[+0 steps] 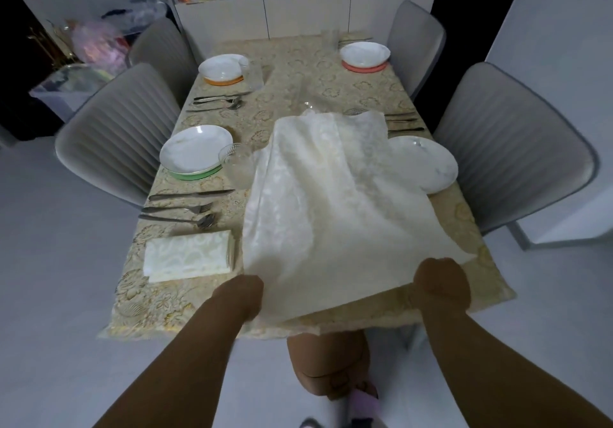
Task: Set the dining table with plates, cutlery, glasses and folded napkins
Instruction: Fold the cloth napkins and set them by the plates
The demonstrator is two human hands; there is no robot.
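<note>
Both hands, left hand (243, 295) and right hand (442, 283), have fingers clamped on the near corners of the cream damask cloth napkin (335, 195), stretching straight away over the tabletop (298, 72), ready to fold

Four grey ribbed chairs (109, 135) flank the table on a pale floor (49, 278).

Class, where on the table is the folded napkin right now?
In the head view, the folded napkin lies at the table's near left corner, just beyond the left hand, beside the spoon.
</note>
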